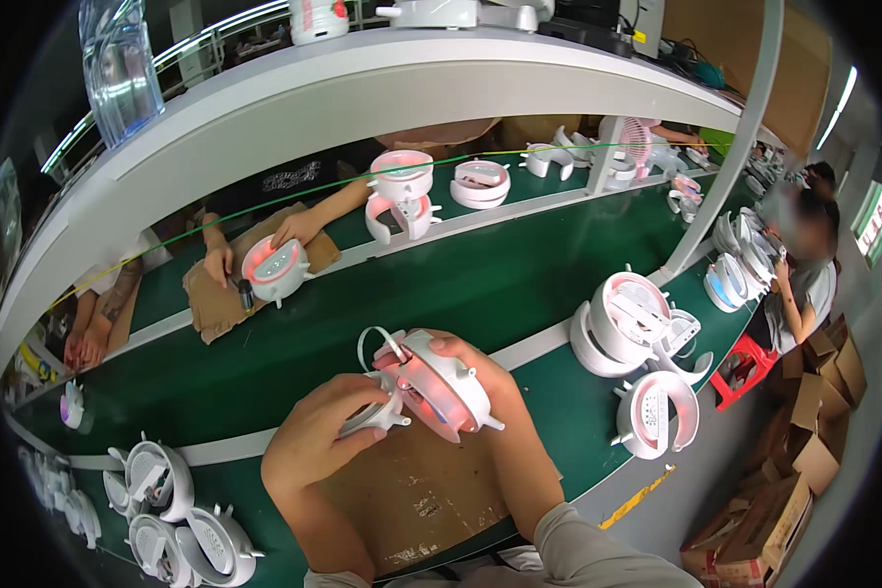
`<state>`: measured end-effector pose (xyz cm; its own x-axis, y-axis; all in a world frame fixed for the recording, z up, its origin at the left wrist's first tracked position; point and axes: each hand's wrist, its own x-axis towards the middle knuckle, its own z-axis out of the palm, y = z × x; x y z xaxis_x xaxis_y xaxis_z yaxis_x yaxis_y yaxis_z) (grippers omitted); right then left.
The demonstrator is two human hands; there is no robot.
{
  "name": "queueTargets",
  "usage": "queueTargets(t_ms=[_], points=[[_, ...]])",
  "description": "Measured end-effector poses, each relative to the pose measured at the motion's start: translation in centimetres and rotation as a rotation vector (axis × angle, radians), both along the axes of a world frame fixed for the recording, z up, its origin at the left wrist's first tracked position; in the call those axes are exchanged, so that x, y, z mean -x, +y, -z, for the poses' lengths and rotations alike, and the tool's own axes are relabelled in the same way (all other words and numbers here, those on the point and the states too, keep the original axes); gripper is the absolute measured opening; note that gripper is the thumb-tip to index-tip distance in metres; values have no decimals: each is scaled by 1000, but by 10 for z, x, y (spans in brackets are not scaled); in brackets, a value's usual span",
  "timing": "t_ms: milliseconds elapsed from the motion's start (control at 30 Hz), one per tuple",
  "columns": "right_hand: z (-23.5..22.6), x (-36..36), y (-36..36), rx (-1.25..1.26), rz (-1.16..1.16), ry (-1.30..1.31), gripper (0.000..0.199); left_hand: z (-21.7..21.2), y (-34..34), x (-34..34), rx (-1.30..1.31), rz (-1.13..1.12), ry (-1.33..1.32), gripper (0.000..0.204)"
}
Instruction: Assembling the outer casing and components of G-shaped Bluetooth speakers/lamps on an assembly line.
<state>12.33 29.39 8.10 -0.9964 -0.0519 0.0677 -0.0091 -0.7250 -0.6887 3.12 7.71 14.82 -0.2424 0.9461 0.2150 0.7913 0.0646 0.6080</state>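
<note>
Both my hands are raised over a brown cardboard sheet point(416, 495) on the green bench. My right hand point(490, 377) is closed round a white round plastic housing point(448, 377) with small pegs and a pink translucent side. Reddish light glows inside the housing, and it is tilted. My left hand point(318, 421) grips a smaller white plastic piece point(374, 419) close against the housing's left side; whether the two are joined I cannot tell. A thin white loop point(377, 338) arches above them. My fingers partly hide both parts.
Stacked white housings point(629, 318) stand to my right, with others point(181, 514) at the lower left. Across the green conveyor belt point(480, 255), a co-worker's hands point(294, 230) touch a similar housing. A shelf point(382, 93) spans above; cardboard boxes point(755, 529) lie on the right floor.
</note>
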Motion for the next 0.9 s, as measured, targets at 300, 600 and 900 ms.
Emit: queueTargets(t_ms=[300, 600, 900], points=[[-17, -2, -4, -295, -239, 131, 64, -7, -13, 22, 15, -50, -391, 43], [20, 18, -15, -289, -452, -182, 60, 10, -7, 33, 40, -53, -594, 15], [28, 21, -26, -65, -308, -144, 57, 35, 29, 47, -669, -883, -467, 35]])
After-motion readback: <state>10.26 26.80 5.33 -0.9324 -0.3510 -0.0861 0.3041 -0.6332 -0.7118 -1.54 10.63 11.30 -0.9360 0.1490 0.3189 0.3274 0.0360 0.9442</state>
